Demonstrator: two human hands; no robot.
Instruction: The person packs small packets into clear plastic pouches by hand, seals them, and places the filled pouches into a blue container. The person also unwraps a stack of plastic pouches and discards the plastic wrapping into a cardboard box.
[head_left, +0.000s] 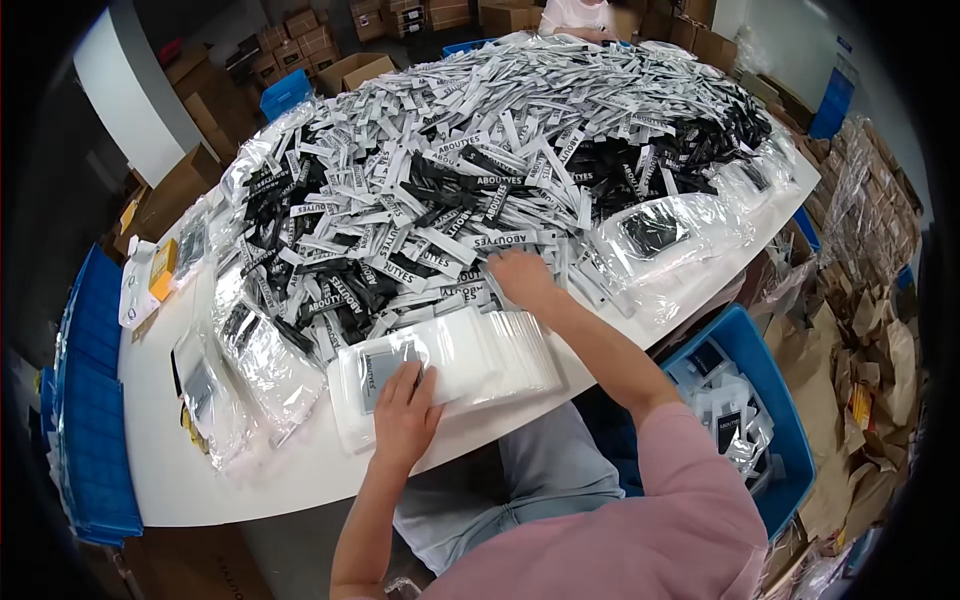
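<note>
My left hand (405,412) lies with its fingers stretched over the front of a stack of clear plastic bags (520,350) at the table's near edge. The top bag bears a grey label (384,372) reading ABOUTYES, partly under my fingers. At the near side of a large heap of slim white packets (440,150), my right hand (522,278) reaches in with curled fingers. A white ABOUTYES packet (514,240) lies just beyond its fingertips. What those fingers grip is hidden. Black packets (345,290) are mixed into the heap.
Filled plastic bags (255,350) lie left of the stack, others (650,235) to the right. Below the table's right edge stands a blue bin (790,440) holding packed bags. Brown paper (840,400) piles up beside it. Another person (575,18) is across the table.
</note>
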